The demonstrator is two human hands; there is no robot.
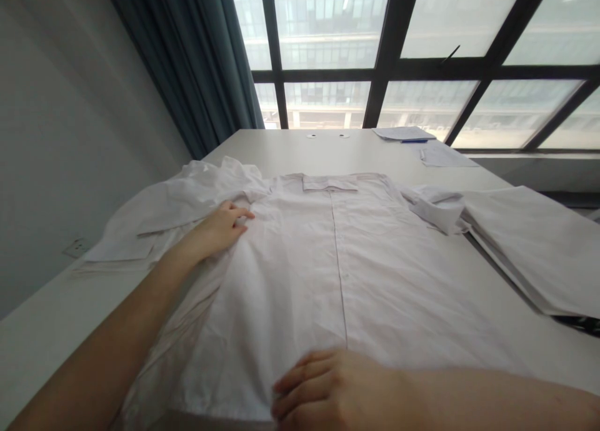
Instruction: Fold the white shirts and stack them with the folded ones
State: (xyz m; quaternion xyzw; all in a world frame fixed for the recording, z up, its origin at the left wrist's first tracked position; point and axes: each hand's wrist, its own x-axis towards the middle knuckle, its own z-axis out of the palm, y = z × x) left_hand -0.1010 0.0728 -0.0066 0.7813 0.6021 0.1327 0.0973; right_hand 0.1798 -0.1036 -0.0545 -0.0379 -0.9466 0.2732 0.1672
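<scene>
White shirt [290, 262], front up, lightly creased, mid-table [281, 150], collar [329, 183] at 12 o'clock. Probably light, soft, limp, wrinkles easily; best held at shoulder seams and hem. Left hand [227, 225] at 10: fingers apart on cloth. Right hand [323, 387] at 6: fingers together, can't tell if gripping.

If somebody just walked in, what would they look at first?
Probably the big white shirt spread on the table, collar toward the windows. Next, the two hands: the left hand by the shirt's shoulder, the right hand near its bottom edge. Behind, a dark blue curtain hangs left of the bright windows.
</scene>
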